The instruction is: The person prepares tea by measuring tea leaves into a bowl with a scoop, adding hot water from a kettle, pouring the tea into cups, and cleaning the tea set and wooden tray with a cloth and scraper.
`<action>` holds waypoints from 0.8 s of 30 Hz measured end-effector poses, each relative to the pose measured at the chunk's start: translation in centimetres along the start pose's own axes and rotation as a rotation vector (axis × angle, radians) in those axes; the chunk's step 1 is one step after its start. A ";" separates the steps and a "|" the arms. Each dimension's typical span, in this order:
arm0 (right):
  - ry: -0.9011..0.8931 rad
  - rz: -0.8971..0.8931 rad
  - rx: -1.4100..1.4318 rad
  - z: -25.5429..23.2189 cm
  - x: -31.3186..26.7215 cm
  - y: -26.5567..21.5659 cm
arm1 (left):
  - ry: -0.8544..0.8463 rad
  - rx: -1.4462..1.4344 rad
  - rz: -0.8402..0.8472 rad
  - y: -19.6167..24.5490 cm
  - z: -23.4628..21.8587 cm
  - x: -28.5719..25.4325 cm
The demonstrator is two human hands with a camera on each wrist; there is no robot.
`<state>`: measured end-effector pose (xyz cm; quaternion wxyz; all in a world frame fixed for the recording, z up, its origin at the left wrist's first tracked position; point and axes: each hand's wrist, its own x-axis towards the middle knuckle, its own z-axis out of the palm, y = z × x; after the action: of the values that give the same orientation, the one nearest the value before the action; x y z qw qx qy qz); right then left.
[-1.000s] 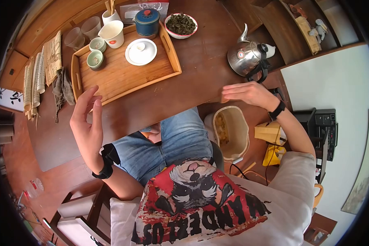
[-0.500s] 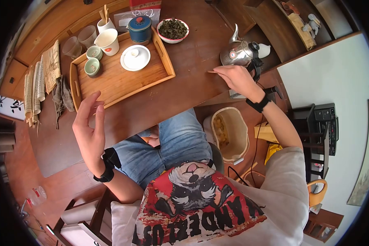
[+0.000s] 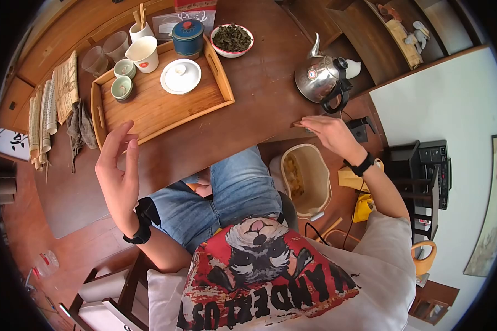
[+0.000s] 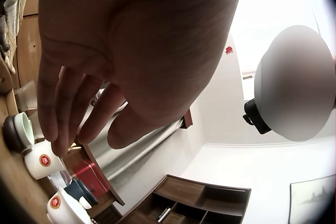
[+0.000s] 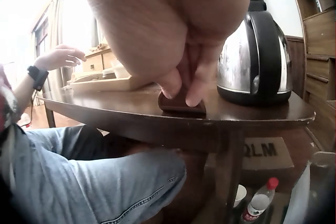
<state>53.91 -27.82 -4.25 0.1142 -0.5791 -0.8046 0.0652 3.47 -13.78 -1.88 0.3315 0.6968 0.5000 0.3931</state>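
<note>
My right hand (image 3: 332, 134) is low at the table's edge, in front of the steel kettle (image 3: 316, 79). In the right wrist view its thumb and fingers pinch a small flat brown piece (image 5: 181, 105), like a coaster, close over the tabletop; the hand hides part of it. My left hand (image 3: 117, 168) hovers before the near left corner of the wooden tray (image 3: 149, 118), fingers loosely extended, holding nothing. On the tray are a white gaiwan lid (image 3: 180, 76), a white pitcher (image 3: 143, 54), green cups (image 3: 121, 87) and a blue lidded jar (image 3: 187, 38).
A bowl of tea leaves (image 3: 232, 40) stands behind the tray, to its right. Rolled mats (image 3: 50, 105) and a grey cloth (image 3: 79, 129) lie left of it. Below the table edge sits a beige bin (image 3: 321, 182). Glass cups (image 3: 95, 62) stand at the back left.
My right hand, holding the brown piece, went forward to the kettle's front and then came back toward the table's near edge. My left hand has stayed nearly still.
</note>
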 end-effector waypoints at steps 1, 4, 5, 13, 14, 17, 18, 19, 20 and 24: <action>-0.003 0.000 -0.001 -0.4 -0.2 -0.5 | -0.012 0.015 0.012 -0.1 0.0 0.0; -0.096 0.115 0.095 -1.1 -1.1 -1.2 | -0.021 0.028 0.029 -0.2 0.0 0.0; -0.301 0.142 0.057 -0.5 -2.2 -0.6 | -0.017 0.029 0.037 -0.3 0.0 0.0; -0.063 0.559 0.697 -0.6 -1.2 -3.3 | 0.003 0.006 0.035 -0.8 -0.3 -0.2; 0.023 0.556 0.873 -0.5 -0.1 -4.0 | 0.000 0.000 0.040 -0.6 -0.3 -0.1; 0.053 0.584 1.098 -1.1 3.9 -6.9 | 0.009 -0.003 0.074 0.2 -0.3 -0.3; 0.037 0.558 1.100 -1.3 5.2 -7.7 | 0.013 -0.020 0.079 0.3 -0.4 -0.4; 0.014 0.528 1.108 -1.2 6.5 -8.5 | 0.034 -0.032 0.094 0.4 -0.6 -0.5; 0.017 0.499 1.151 -1.1 8.0 -9.3 | 0.055 -0.039 0.097 0.4 -0.8 -0.7; -0.030 0.361 1.271 0.2 14.6 -13.4 | 0.204 -0.062 0.110 -0.9 -2.3 -1.3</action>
<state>37.15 -18.24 0.30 0.4099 -0.5237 -0.5011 0.5537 0.80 -14.59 -1.83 0.2781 0.6690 0.4797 0.4950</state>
